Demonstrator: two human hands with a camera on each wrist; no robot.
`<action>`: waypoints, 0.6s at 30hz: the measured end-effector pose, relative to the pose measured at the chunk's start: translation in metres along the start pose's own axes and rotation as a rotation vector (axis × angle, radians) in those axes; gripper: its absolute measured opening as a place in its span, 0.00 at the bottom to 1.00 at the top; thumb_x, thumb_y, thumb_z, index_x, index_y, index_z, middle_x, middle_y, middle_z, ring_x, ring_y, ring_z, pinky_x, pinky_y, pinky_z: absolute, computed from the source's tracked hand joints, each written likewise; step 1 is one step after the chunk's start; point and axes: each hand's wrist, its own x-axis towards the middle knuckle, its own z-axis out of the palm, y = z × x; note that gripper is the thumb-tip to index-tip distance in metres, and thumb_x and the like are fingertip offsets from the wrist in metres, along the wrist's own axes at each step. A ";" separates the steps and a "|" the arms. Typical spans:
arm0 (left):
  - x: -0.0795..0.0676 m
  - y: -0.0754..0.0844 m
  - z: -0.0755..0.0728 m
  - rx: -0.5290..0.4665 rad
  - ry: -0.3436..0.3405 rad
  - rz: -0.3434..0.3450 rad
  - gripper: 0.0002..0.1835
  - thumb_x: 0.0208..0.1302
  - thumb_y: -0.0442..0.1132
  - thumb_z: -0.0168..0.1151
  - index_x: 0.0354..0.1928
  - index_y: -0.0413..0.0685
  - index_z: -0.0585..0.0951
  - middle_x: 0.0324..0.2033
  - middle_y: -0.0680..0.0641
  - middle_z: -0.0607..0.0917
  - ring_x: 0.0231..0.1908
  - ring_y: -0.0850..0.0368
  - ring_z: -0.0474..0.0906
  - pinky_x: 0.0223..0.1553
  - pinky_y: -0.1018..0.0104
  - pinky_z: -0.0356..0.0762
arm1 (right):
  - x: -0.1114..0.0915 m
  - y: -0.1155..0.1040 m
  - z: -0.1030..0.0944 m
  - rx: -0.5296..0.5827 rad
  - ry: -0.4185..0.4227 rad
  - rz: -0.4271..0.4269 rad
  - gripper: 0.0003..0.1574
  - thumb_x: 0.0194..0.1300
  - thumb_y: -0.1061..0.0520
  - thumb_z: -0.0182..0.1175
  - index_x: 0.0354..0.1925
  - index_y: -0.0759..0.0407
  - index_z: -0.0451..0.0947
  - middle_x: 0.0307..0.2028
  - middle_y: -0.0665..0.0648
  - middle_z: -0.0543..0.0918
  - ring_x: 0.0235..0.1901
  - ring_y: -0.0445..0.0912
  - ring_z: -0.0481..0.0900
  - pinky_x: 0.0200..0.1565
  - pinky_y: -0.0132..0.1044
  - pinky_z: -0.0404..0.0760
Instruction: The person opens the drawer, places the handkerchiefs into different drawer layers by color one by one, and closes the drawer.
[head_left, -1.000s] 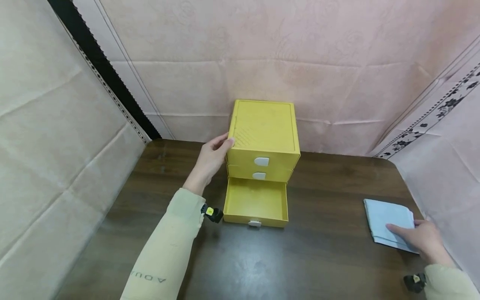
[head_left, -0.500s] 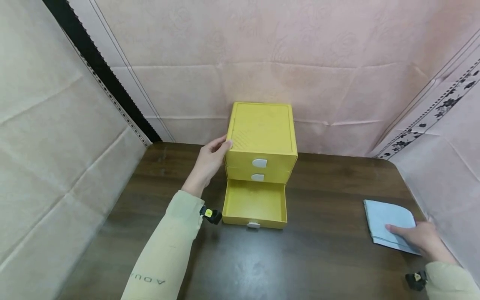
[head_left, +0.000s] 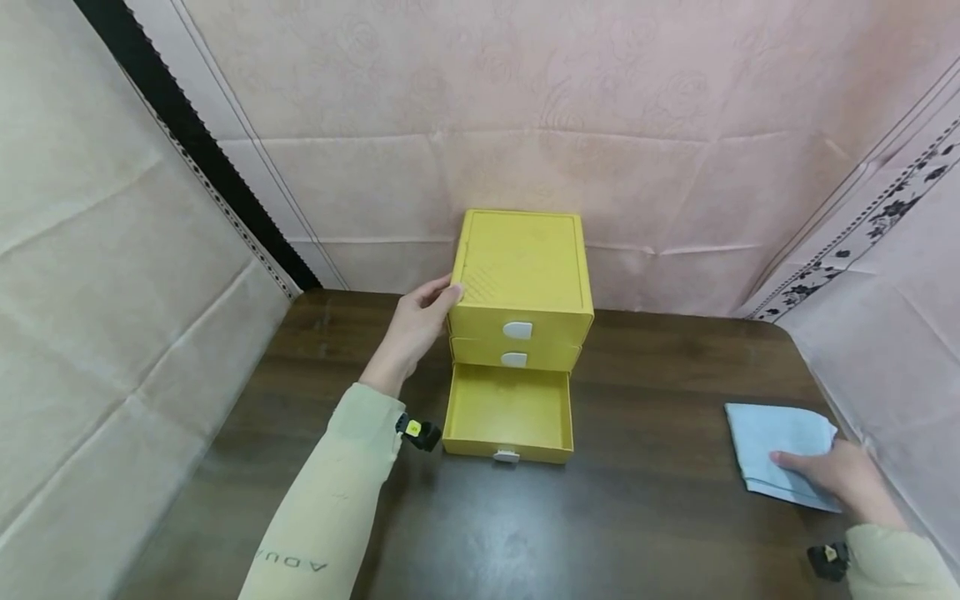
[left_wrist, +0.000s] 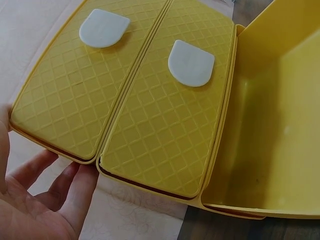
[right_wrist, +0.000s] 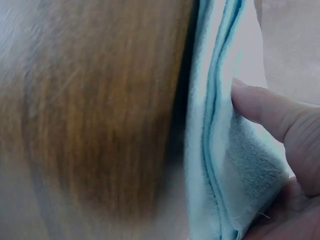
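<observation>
A yellow three-drawer cabinet (head_left: 522,262) stands on the table against the back cloth. Its bottom drawer (head_left: 510,408) is pulled out and bare inside; the upper two, with white tab handles (left_wrist: 104,28), are closed. My left hand (head_left: 420,325) holds the cabinet's left side near the top front corner, thumb at the top edge, fingers against the side wall. At the far right, my right hand (head_left: 840,475) grips a folded light-blue towel (head_left: 776,437) by its near right part. The thumb lies on top of the folded layers (right_wrist: 220,125), while the other fingers are mostly hidden beneath.
The dark wooden table (head_left: 637,517) has a rounded back right corner. Pale patterned cloth (head_left: 675,167) hangs behind it and along both sides, close to my right hand. A dark strip (head_left: 202,150) shows between cloths at the left.
The cabinet and towel sit slightly lower in the head view, as the view has tilted up a little. The towel's back right corner has changed shape slightly. Both hands keep their holds.
</observation>
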 end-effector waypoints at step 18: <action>0.001 0.003 -0.004 -0.002 0.011 0.026 0.32 0.60 0.66 0.60 0.65 0.65 0.73 0.56 0.54 0.77 0.53 0.57 0.75 0.53 0.58 0.76 | -0.022 -0.020 -0.011 0.240 -0.018 -0.006 0.61 0.65 0.27 0.50 0.65 0.81 0.54 0.56 0.80 0.66 0.48 0.66 0.69 0.40 0.53 0.75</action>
